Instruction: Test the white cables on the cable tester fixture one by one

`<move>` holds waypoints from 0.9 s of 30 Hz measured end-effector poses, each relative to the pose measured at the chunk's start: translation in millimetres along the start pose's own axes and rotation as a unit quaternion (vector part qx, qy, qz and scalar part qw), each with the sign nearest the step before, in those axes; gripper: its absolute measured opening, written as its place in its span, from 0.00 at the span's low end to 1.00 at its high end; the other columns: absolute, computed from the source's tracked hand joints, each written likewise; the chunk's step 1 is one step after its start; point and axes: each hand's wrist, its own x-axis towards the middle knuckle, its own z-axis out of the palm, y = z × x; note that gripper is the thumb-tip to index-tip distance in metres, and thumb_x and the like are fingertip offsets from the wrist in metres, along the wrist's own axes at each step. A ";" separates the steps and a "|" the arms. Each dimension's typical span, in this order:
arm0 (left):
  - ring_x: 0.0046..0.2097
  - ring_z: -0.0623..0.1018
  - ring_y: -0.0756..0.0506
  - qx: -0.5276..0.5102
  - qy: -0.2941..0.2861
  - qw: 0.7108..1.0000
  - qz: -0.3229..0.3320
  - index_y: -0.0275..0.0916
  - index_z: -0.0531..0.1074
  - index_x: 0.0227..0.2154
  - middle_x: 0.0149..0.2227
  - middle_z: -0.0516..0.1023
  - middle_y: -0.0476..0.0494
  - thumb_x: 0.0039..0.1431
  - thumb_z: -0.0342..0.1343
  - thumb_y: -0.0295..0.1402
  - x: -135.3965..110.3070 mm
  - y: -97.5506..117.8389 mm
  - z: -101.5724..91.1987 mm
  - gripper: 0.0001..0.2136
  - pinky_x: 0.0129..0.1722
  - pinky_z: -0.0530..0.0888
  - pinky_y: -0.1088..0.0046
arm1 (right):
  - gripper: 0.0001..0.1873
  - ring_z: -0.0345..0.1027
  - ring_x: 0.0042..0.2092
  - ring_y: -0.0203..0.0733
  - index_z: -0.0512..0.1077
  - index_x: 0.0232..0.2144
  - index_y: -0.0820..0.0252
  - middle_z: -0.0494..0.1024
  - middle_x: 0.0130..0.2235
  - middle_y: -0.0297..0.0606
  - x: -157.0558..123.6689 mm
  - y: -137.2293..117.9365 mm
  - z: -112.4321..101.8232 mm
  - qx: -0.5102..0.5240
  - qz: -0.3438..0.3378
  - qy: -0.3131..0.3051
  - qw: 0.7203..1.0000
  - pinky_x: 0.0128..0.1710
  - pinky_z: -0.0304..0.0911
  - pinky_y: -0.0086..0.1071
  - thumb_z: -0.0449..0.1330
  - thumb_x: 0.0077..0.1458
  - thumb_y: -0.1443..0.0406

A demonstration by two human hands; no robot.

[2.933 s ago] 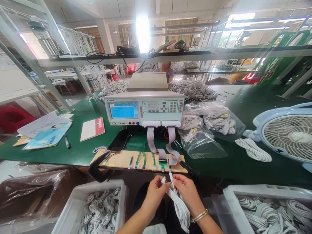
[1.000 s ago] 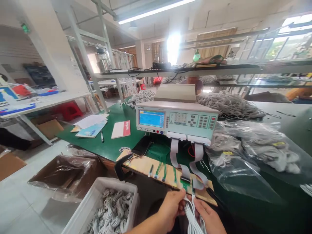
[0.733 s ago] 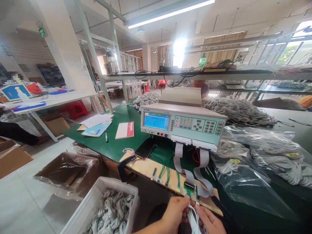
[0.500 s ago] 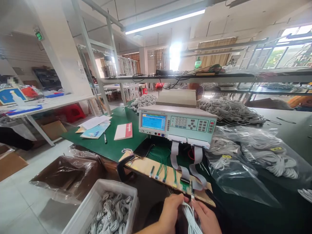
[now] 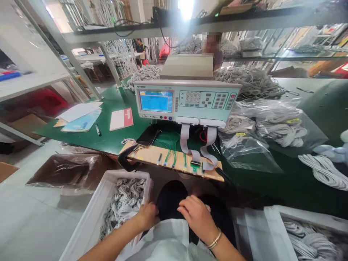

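Observation:
My left hand is low over my lap, right at the rim of a white bin of coiled white cables. Its fingers are curled; what they hold is hidden. My right hand, with a bracelet at the wrist, rests on my dark lap with fingers bent downward. A scrap of white shows at its far side. Above both hands a wooden test board with green wires and ribbon cables hangs over the table edge, wired to a cable tester.
The green table carries plastic bags of cables, a loose cable coil, a phone, a notebook, papers. A second bin stands at right, a plastic-lined carton at left. A person sits behind the tester.
Both hands have dropped from the test board to my lap, and the white cable bundle between them is gone from sight. The view has tilted downward, with the left hand now at the bin.

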 end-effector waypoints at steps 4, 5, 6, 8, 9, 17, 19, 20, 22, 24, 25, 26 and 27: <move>0.27 0.70 0.48 -0.139 -0.169 0.964 -0.148 0.37 0.68 0.16 0.19 0.70 0.48 0.42 0.54 0.43 6.2 13.3 25.5 0.13 0.27 0.64 0.74 | 0.10 0.59 0.28 0.36 0.66 0.23 0.59 0.68 0.23 0.34 10.2 -20.5 8.9 -0.029 -0.211 -0.009 0.977 0.29 0.54 0.31 0.48 0.53 0.68; 0.28 0.71 0.48 -0.179 -0.197 0.950 -0.166 0.35 0.69 0.18 0.20 0.70 0.46 0.44 0.52 0.44 10.5 19.7 35.1 0.15 0.28 0.64 0.74 | 0.10 0.59 0.28 0.36 0.66 0.23 0.59 0.68 0.23 0.34 10.9 -23.9 9.7 -0.020 -0.247 -0.012 0.969 0.31 0.54 0.32 0.48 0.53 0.68; 0.28 0.71 0.48 -0.210 -0.210 0.940 -0.165 0.34 0.69 0.19 0.21 0.71 0.45 0.44 0.52 0.44 15.1 26.4 43.7 0.15 0.28 0.64 0.74 | 0.09 0.60 0.29 0.36 0.66 0.24 0.59 0.69 0.23 0.34 10.4 -24.9 9.3 -0.006 -0.262 -0.012 0.965 0.33 0.55 0.32 0.48 0.53 0.68; 0.26 0.70 0.50 -0.235 -0.197 0.945 -0.116 0.32 0.69 0.20 0.21 0.71 0.45 0.43 0.55 0.41 22.8 38.5 55.9 0.13 0.27 0.63 0.76 | 0.07 0.61 0.33 0.38 0.66 0.25 0.58 0.71 0.26 0.34 6.0 -17.9 5.2 0.033 -0.214 0.010 0.976 0.37 0.54 0.35 0.49 0.52 0.67; 0.25 0.70 0.51 -0.246 -0.184 0.948 -0.087 0.33 0.69 0.22 0.21 0.71 0.46 0.42 0.57 0.39 25.0 43.3 59.6 0.12 0.27 0.63 0.77 | 0.07 0.62 0.34 0.39 0.66 0.26 0.58 0.71 0.27 0.35 2.6 -10.1 1.9 0.056 -0.144 0.041 0.987 0.39 0.54 0.36 0.50 0.51 0.67; 0.26 0.72 0.50 -0.266 -0.286 0.917 -0.087 0.34 0.67 0.33 0.28 0.72 0.42 0.48 0.50 0.43 13.7 51.9 80.2 0.16 0.28 0.66 0.73 | 0.19 0.67 0.36 0.42 0.64 0.43 0.61 0.74 0.37 0.41 -19.7 45.5 -18.7 0.391 0.269 0.126 0.871 0.35 0.62 0.34 0.53 0.48 0.60; 0.25 0.71 0.50 -0.256 -0.268 0.925 -0.085 0.35 0.67 0.32 0.28 0.72 0.42 0.47 0.50 0.45 11.5 49.6 87.2 0.17 0.28 0.66 0.73 | 0.18 0.68 0.33 0.43 0.67 0.40 0.62 0.75 0.34 0.40 -20.5 40.7 -21.8 0.399 0.270 0.140 0.865 0.34 0.63 0.34 0.54 0.46 0.60; 0.25 0.71 0.51 -0.244 -0.249 0.935 -0.067 0.35 0.67 0.32 0.28 0.72 0.42 0.46 0.51 0.45 10.6 48.6 90.0 0.17 0.28 0.65 0.74 | 0.17 0.68 0.33 0.43 0.68 0.38 0.63 0.76 0.32 0.40 -20.6 37.6 -23.5 0.395 0.271 0.156 0.864 0.34 0.63 0.34 0.55 0.45 0.60; 0.27 0.70 0.51 -0.219 -0.199 0.955 0.007 0.35 0.67 0.32 0.29 0.71 0.44 0.43 0.54 0.44 8.4 48.0 93.2 0.18 0.29 0.64 0.75 | 0.15 0.69 0.32 0.44 0.70 0.35 0.63 0.76 0.31 0.41 -20.6 32.8 -27.1 0.404 0.274 0.177 0.854 0.34 0.63 0.34 0.57 0.43 0.60; 0.29 0.69 0.51 -0.195 -0.163 0.963 0.086 0.35 0.68 0.30 0.29 0.71 0.45 0.44 0.53 0.44 5.2 50.2 93.4 0.17 0.32 0.63 0.77 | 0.15 0.69 0.32 0.45 0.70 0.33 0.63 0.76 0.30 0.41 -20.4 31.2 -30.6 0.443 0.282 0.181 0.832 0.33 0.64 0.34 0.58 0.42 0.61; 0.30 0.69 0.51 -0.186 -0.159 0.964 0.108 0.34 0.68 0.28 0.28 0.71 0.46 0.45 0.52 0.44 3.6 52.0 92.7 0.16 0.33 0.63 0.77 | 0.15 0.69 0.33 0.45 0.70 0.33 0.63 0.76 0.30 0.41 -20.3 31.2 -32.4 0.466 0.279 0.176 0.821 0.33 0.64 0.35 0.59 0.41 0.61; 0.30 0.68 0.51 -0.178 -0.162 0.964 0.111 0.34 0.69 0.25 0.27 0.71 0.46 0.46 0.51 0.44 2.3 54.0 91.8 0.16 0.33 0.63 0.77 | 0.14 0.69 0.33 0.45 0.70 0.33 0.63 0.76 0.31 0.41 -20.2 31.3 -34.4 0.484 0.269 0.169 0.816 0.33 0.64 0.35 0.58 0.42 0.61; 0.29 0.68 0.52 -0.172 -0.166 0.966 0.104 0.33 0.68 0.23 0.25 0.71 0.46 0.46 0.51 0.44 1.6 55.8 91.0 0.15 0.33 0.63 0.77 | 0.14 0.69 0.34 0.45 0.70 0.33 0.62 0.76 0.32 0.42 -20.0 31.2 -36.6 0.490 0.250 0.161 0.820 0.34 0.64 0.35 0.58 0.42 0.61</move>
